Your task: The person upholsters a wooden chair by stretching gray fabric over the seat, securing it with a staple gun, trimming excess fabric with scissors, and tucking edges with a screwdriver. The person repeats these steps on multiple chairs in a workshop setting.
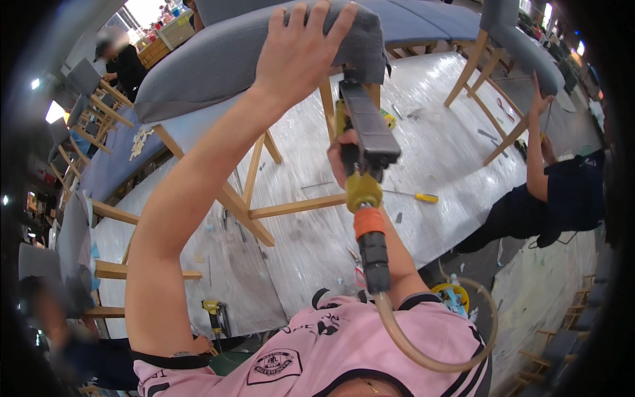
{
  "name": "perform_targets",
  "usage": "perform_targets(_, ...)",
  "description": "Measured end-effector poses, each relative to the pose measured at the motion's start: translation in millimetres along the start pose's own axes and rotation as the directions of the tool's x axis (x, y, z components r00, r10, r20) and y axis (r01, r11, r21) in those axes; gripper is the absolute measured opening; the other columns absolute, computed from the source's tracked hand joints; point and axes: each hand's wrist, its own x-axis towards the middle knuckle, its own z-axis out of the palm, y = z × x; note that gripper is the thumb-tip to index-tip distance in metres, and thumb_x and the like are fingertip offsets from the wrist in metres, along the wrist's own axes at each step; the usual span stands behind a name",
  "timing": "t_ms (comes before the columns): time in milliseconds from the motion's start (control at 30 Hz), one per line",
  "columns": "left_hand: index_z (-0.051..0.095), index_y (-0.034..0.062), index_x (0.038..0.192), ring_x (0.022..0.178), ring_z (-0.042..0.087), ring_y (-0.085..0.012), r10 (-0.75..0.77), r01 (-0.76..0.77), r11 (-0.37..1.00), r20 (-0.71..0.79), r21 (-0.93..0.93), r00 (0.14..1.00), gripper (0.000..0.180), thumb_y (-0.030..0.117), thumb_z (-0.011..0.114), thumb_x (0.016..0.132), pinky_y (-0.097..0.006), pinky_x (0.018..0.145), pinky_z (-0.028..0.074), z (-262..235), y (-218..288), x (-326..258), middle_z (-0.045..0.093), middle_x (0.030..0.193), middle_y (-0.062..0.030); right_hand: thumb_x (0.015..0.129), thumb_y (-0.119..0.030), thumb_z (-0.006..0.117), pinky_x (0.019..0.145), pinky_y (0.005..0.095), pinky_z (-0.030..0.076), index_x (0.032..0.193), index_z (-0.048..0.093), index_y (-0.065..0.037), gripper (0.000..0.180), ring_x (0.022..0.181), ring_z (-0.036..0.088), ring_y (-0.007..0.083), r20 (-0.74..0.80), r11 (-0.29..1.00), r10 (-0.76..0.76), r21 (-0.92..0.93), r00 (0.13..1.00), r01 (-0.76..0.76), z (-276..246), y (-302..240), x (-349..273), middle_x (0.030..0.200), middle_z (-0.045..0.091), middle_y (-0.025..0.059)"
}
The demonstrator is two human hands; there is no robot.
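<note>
My left hand (299, 49) is spread wide, palm flat on the grey padded chair (225, 59), fingers hooked over its upper edge. The chair lies tipped on the wrapped table (436, 119): grey fabric upholstery, light wooden legs (254, 173) and crossbars sticking out toward me. My right hand (340, 157) is wrapped around the grip of the air stapler (366, 142), mostly hidden behind it. The stapler has a dark grey boxy body with a yellow-olive base, its nose pressed up against the underside of the padding. Below it are an orange collar, a black coupling and a clear tan hose (423, 344) looping down past my pink shirt. A yellow-handled screwdriver (413, 196) lies on the table just beside the stapler. Another person (555, 192) works on a second chair (522, 49) at right.
</note>
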Motion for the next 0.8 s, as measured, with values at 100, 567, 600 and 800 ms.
perform_targets(100, 0.043, 0.0083, 0.151, 0.122, 0.049, -0.0355, -0.026, 0.026, 0.999, 0.005, -0.020, 1.000, 0.087, 0.032, 0.081, 0.075, -0.050, 0.100, 0.042, 3.2, 3.0, -3.3, 0.052, 0.133, -0.0172, 0.069, 0.000, 0.079, 0.101, 0.0431, 0.048, 0.096, 0.064, -0.007, 0.031, 0.120, 0.057, 0.0363, -0.007, 0.947, 0.210, 0.250, 0.978, -0.201, 13.5, -40.4, 16.4, 0.123, 0.062, 0.0139)
perform_targets(567, 0.040, 0.0246, 0.154, 0.124, 0.053, -0.0285, -0.041, 0.041, 0.998, 0.003, 0.056, 0.999, 0.107, 0.039, 0.092, 0.062, -0.046, 0.104, 0.041, 16.3, 7.3, -9.7, 0.054, 0.139, -0.0066, 0.066, -0.001, 0.083, 0.109, 0.0505, 0.043, 0.089, 0.060, -0.005, 0.032, 0.113, 0.060, 0.0360, 0.028, 0.811, 0.324, 0.506, 0.946, -0.293, 19.5, -49.2, 37.3, 0.116, 0.062, 0.0144)
perform_targets(600, 0.040, 0.0246, 0.154, 0.124, 0.053, -0.0285, -0.040, 0.040, 0.998, -0.008, 0.040, 0.999, 0.108, 0.038, 0.093, 0.061, -0.046, 0.104, 0.041, 15.6, 7.0, -9.9, 0.054, 0.139, -0.0063, 0.067, -0.001, 0.082, 0.111, 0.0512, 0.042, 0.088, 0.060, -0.005, 0.031, 0.112, 0.061, 0.0354, 0.073, 0.762, 0.379, 0.541, 0.923, -0.355, 18.4, -49.0, 37.1, 0.116, 0.063, 0.0144)
perform_targets(800, 0.043, 0.0273, 0.152, 0.124, 0.054, -0.0280, -0.077, 0.077, 0.997, 0.003, -0.006, 0.997, 0.104, 0.033, 0.093, 0.061, -0.046, 0.104, 0.042, 7.4, 11.1, -9.7, 0.055, 0.139, -0.0041, 0.091, -0.009, 0.066, 0.091, 0.0345, 0.051, 0.121, 0.056, -0.008, 0.033, 0.097, 0.065, 0.0217, 0.030, 0.816, 0.349, 0.481, 0.937, -0.319, 16.3, -30.3, 21.5, 0.116, 0.063, 0.0123)
